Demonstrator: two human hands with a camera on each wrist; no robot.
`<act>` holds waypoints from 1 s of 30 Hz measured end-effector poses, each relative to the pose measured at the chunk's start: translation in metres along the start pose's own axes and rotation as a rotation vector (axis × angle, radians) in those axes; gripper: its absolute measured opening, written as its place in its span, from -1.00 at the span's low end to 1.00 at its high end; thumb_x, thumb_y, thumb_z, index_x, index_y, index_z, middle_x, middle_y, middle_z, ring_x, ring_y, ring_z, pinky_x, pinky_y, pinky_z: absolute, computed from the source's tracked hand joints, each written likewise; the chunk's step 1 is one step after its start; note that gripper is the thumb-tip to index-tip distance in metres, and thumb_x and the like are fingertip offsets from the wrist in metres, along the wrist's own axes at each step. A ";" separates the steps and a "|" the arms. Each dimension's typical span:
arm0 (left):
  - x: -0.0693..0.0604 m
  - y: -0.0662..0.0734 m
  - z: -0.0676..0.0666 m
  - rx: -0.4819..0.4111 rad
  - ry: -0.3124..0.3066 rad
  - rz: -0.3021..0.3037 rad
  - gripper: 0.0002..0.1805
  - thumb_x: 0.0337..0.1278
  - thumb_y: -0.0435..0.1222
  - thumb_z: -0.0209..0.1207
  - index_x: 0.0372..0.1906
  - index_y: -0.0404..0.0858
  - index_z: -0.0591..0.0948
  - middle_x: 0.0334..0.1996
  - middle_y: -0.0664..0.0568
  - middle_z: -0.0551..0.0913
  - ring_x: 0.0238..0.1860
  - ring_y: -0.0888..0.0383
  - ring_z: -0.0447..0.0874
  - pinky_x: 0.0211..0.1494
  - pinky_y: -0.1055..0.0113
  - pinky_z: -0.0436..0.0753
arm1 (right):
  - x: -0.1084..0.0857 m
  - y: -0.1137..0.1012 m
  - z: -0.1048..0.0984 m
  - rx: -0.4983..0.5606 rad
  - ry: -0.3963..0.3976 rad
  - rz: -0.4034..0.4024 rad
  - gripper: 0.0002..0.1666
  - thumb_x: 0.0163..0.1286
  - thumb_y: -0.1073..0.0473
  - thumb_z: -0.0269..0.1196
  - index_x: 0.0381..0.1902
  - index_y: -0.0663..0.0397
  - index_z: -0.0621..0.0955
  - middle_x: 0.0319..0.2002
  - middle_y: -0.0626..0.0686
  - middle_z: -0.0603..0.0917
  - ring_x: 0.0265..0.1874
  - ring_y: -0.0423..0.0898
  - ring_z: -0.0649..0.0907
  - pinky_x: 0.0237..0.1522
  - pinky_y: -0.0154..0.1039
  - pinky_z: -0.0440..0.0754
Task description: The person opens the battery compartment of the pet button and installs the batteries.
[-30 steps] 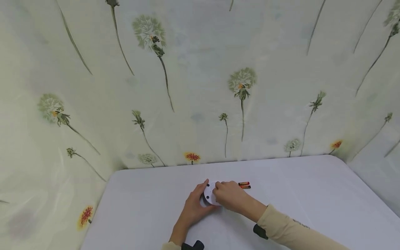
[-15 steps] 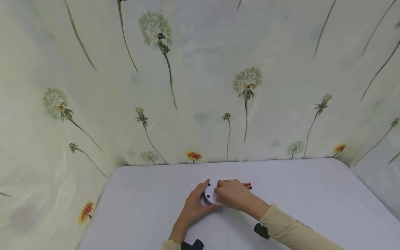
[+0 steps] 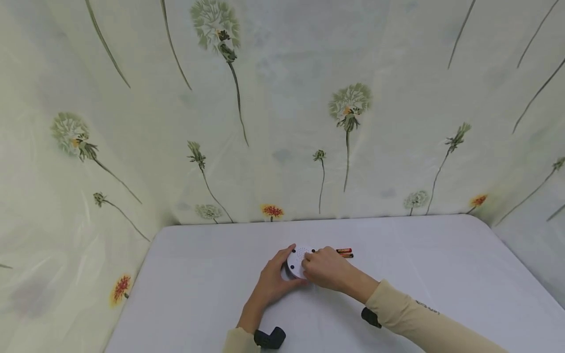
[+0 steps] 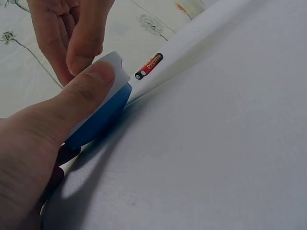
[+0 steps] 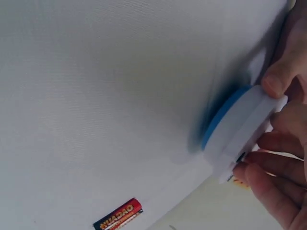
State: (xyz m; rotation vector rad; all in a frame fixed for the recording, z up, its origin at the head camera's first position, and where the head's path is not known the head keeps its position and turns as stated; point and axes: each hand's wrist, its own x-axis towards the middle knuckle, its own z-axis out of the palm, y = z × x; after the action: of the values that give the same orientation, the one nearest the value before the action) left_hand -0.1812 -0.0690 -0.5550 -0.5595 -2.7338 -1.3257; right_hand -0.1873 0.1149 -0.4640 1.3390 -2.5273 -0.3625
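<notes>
A round white device (image 3: 296, 260) with small holes and black feet on its face stands tilted on the table; its underside (image 4: 103, 120) is blue in the left wrist view. My left hand (image 3: 272, 282) grips its rim, thumb (image 4: 93, 81) over the near edge and fingers around the far side. My right hand (image 3: 328, 268) bends its fingers against the device's face. In the right wrist view the right fingers (image 5: 276, 194) touch that face near a black foot. Whether they pinch anything small is hidden.
Two red and black batteries (image 3: 344, 253) lie side by side just beyond the right hand. A white cloth covers the table (image 3: 419, 274). Behind it hangs a curtain (image 3: 282, 122) printed with dandelions.
My right hand has shifted slightly on the device's face, and another black foot now shows beside it. The left hand keeps its grip. The head view has tilted a little.
</notes>
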 end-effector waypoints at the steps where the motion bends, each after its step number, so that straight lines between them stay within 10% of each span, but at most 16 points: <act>1: 0.000 0.000 0.000 -0.004 0.000 -0.007 0.00 -0.23 0.21 0.34 0.42 0.13 0.20 0.33 0.18 0.38 0.33 0.13 0.36 0.28 0.00 0.43 | 0.000 0.001 -0.001 0.010 -0.011 -0.003 -0.78 0.20 -0.01 0.29 -0.42 0.01 0.68 -0.54 -0.10 0.61 -0.74 -0.24 0.41 -0.73 -0.36 0.34; 30: 0.001 0.000 0.000 0.004 0.005 0.012 -0.01 -0.18 0.19 0.33 0.43 0.11 0.18 0.33 0.16 0.37 0.31 0.13 0.37 0.27 0.01 0.44 | 0.004 -0.002 -0.002 -0.035 -0.042 -0.031 -0.64 0.18 -0.14 0.32 -0.27 0.01 0.68 -0.46 -0.06 0.68 -0.70 -0.27 0.35 -0.68 -0.41 0.41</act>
State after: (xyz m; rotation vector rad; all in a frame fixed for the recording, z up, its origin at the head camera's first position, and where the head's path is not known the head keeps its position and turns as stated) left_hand -0.1825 -0.0682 -0.5550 -0.5707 -2.7241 -1.3168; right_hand -0.1871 0.1100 -0.4629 1.3728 -2.5244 -0.4440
